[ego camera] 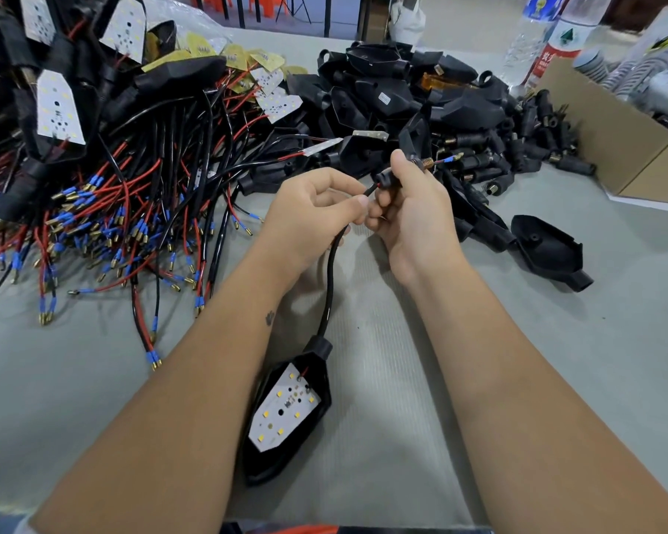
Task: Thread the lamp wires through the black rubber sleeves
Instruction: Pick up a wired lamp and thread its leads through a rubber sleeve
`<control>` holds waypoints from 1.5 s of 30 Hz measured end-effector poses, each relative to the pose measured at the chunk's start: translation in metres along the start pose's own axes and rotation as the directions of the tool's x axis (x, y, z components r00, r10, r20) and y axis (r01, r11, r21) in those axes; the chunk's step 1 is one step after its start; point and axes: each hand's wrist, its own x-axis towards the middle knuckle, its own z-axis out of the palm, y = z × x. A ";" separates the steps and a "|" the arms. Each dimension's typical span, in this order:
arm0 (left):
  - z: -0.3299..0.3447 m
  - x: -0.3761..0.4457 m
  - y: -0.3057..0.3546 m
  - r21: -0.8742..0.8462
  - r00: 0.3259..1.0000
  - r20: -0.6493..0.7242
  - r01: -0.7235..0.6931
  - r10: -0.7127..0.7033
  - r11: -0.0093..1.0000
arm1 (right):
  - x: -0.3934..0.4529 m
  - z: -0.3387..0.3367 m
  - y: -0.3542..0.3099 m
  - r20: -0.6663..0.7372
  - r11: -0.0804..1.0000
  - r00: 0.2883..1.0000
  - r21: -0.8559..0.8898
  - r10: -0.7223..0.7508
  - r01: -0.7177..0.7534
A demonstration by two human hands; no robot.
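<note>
A black lamp shell [286, 418] with a white LED board lies on the grey table between my forearms. Its black cable [330, 287] rises from the shell to my hands. My left hand [309, 213] pinches the cable's upper end, where red wire shows. My right hand [413, 210] grips a black rubber sleeve [387, 176] with a threaded metal stem. The wire passes through the sleeve, and its blue, brass-tipped terminal [450, 159] sticks out past the stem on the right.
A heap of wired lamps with red and black leads [105, 194] fills the left. Empty black shells and sleeves [421, 102] are piled at the back, and one shell [548, 252] lies at right. A cardboard box [610, 148] and bottles [537, 36] stand at far right.
</note>
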 end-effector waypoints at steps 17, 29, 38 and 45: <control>-0.001 0.003 -0.006 0.079 0.993 -0.077 -0.082 0.088 0.993 | -0.004 0.000 0.002 0.041 0.988 0.996 -0.129 -0.082 0.087; 0.002 0.005 -0.004 0.015 0.995 -0.033 0.096 -0.096 0.995 | -0.004 -0.001 0.000 -0.055 0.997 0.995 -0.017 -0.080 0.079; 0.000 0.002 -0.002 0.105 0.999 -0.001 0.044 -0.044 0.994 | -0.005 0.003 0.003 0.042 0.969 0.994 -0.224 -0.099 0.106; 0.001 0.003 0.004 0.079 0.989 0.047 0.139 -0.143 0.987 | -0.004 -0.001 -0.001 -0.067 0.994 0.994 -0.073 -0.086 0.082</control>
